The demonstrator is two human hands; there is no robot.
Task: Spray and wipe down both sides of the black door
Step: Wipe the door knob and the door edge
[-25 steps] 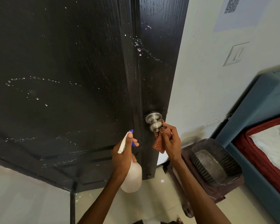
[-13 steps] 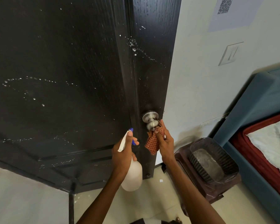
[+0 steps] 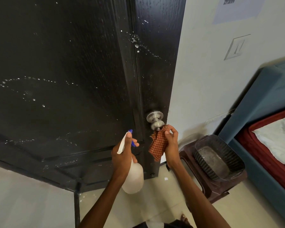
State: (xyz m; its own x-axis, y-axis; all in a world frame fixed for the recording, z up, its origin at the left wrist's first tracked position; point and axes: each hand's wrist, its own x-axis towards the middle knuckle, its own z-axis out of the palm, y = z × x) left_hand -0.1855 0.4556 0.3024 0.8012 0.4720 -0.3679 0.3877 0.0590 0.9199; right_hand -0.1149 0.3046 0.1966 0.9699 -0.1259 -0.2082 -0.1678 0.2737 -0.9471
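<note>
Both: left hand (image 3: 123,155) grips bottle (image 3: 133,178); right hand (image 3: 171,145) holds cloth (image 3: 157,145) beside knob (image 3: 156,123).

pale wall (image 3: 204,79), brown stool (image 3: 212,191) beside blue bed (image 3: 257,99).

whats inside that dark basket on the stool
The dark ribbed basket on the brown stool seems to hold nothing loose; only a clear plastic liner and a pale, dusty-looking bottom show. Its near wall hides the inner near corner.

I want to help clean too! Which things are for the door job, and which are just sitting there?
For the job: black door, spray bottle in left hand, checked cloth in right hand.
Just sitting: stool, basket, bed.
</note>
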